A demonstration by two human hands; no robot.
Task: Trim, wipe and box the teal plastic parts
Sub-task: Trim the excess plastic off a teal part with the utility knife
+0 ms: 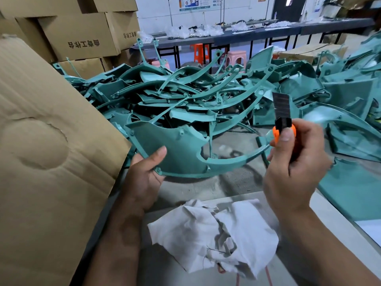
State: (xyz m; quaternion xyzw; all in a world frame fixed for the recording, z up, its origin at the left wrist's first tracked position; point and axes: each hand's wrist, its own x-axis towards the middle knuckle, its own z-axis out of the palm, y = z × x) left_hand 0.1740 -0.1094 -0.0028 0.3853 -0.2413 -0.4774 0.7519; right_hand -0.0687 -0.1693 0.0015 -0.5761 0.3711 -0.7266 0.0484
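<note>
Left hand [144, 174] clamped on teal part [177, 149], thin, light, stiff yet springy, best gripped at broad end; right hand [292, 162] wrapped round knife [283, 122], blade up.

white wall [156, 15], long dark tables [257, 34], plastic stools [237, 56]

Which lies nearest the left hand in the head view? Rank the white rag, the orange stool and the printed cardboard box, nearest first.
From the left hand:
1. White rag, crumpled just below and right of it, on the near surface.
2. Printed cardboard box, stacked up at the far left, behind the teal pile.
3. Orange stool, farthest, under the long table at the back.
</note>
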